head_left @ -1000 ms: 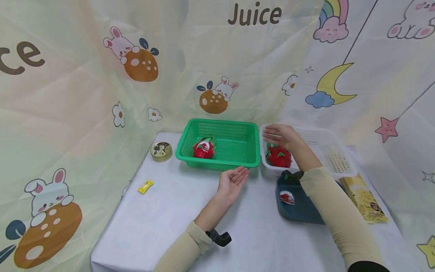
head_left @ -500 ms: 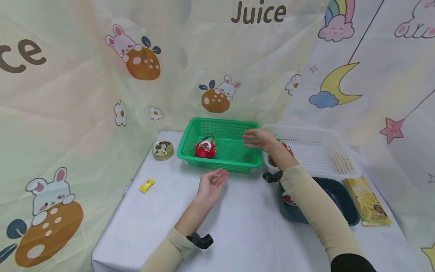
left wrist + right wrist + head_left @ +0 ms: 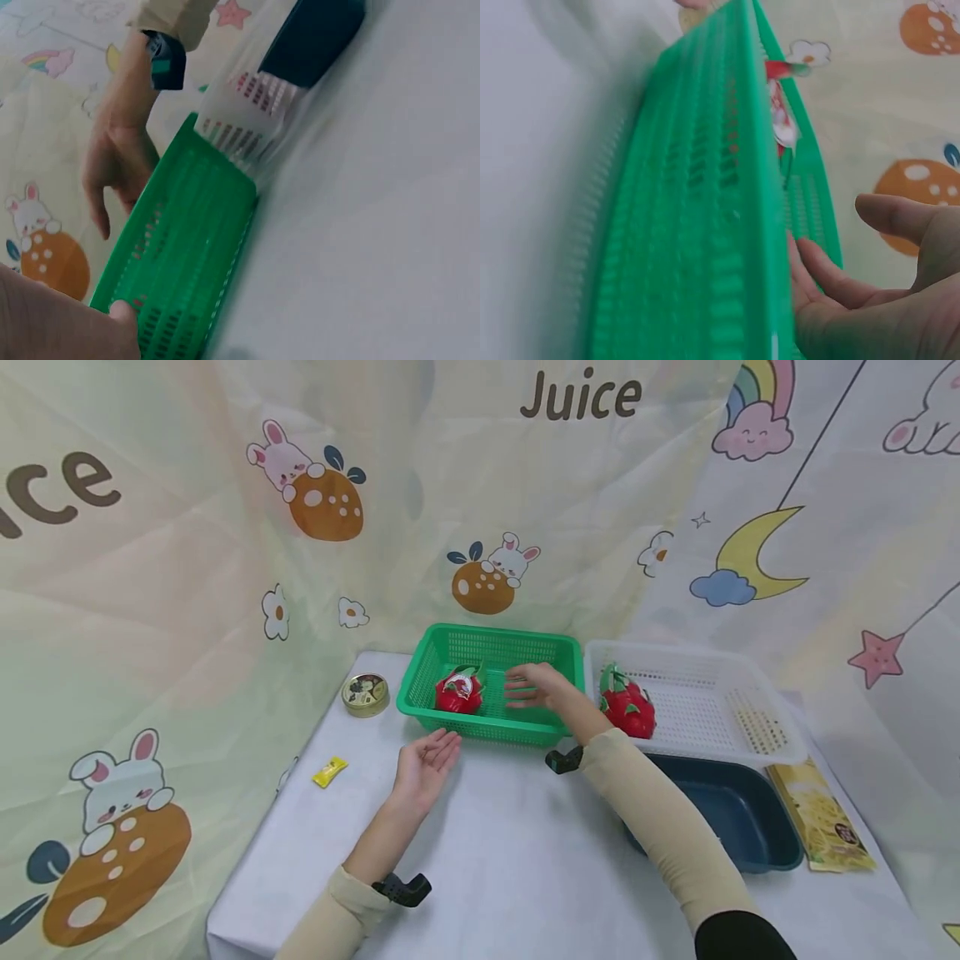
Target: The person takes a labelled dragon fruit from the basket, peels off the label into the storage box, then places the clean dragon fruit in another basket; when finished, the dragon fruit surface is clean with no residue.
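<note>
A red dragon fruit [image 3: 459, 692] with green tips and a white-and-red label lies in the left part of the green basket [image 3: 491, 724]. My right hand [image 3: 542, 685] reaches over that basket, its fingers extended toward the fruit but apart from it. In the right wrist view the right hand's fingers [image 3: 836, 281] dip behind the basket's near rim. Just in front of the basket, my left hand [image 3: 427, 768] is turned palm up with nothing in it. A second dragon fruit [image 3: 628, 708] sits in the left end of the white basket [image 3: 693, 697].
Below the white basket stands a dark blue bin [image 3: 738, 814], partly covered by the right sleeve. Beside it lies a yellow packet [image 3: 823, 818]. On the left are a round gold tin [image 3: 365, 695] and a small yellow wrapped sweet [image 3: 330, 772]. A printed cloth hangs behind the table.
My right hand has swung left from above the white basket's dragon fruit to over the green basket. My left hand has shifted left along the basket's front. Both dragon fruits stay in their baskets.
</note>
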`<action>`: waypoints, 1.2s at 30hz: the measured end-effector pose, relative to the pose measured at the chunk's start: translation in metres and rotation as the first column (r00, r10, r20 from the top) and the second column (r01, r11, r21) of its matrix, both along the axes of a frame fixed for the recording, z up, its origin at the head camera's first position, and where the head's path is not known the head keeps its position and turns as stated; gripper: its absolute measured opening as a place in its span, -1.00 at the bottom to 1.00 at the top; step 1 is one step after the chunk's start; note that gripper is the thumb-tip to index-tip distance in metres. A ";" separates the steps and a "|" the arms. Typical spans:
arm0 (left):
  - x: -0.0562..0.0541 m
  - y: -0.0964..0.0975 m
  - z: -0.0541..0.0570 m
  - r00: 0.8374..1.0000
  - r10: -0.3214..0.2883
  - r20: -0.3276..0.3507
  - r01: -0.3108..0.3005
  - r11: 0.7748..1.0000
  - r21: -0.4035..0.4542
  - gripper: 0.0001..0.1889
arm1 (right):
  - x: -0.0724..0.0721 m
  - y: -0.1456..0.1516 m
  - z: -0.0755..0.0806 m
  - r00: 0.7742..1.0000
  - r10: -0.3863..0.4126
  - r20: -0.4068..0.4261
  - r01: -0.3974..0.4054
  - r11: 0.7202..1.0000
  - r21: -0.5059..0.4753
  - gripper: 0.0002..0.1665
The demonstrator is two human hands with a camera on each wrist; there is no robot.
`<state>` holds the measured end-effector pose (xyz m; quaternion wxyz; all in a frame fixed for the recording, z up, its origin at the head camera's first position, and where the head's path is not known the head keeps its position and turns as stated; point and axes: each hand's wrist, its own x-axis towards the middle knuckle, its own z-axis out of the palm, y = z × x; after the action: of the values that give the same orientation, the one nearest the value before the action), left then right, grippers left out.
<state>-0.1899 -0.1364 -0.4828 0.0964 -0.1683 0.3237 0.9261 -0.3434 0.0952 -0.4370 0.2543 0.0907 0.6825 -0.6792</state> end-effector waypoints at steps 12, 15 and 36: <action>-0.008 -0.048 -0.004 0.996 -0.028 -0.084 0.038 0.992 0.121 -0.32 | -0.004 -0.038 -0.018 0.995 -0.057 0.085 0.063 0.996 -0.064 -0.29; -0.011 -0.054 -0.005 0.996 -0.008 -0.089 0.019 0.992 0.124 -0.33 | -0.005 -0.045 -0.020 0.991 -0.059 0.117 0.070 0.993 -0.098 -0.27; -0.019 -0.062 -0.005 0.996 0.034 -0.079 -0.018 0.981 0.195 -0.33 | -0.008 -0.061 -0.028 0.988 -0.085 0.130 0.117 0.956 -0.267 -0.28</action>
<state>-0.2085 -0.1985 -0.4879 0.0868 -0.1240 0.2331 0.9606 -0.3510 0.0341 -0.4645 0.2688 0.1290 0.5603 -0.7728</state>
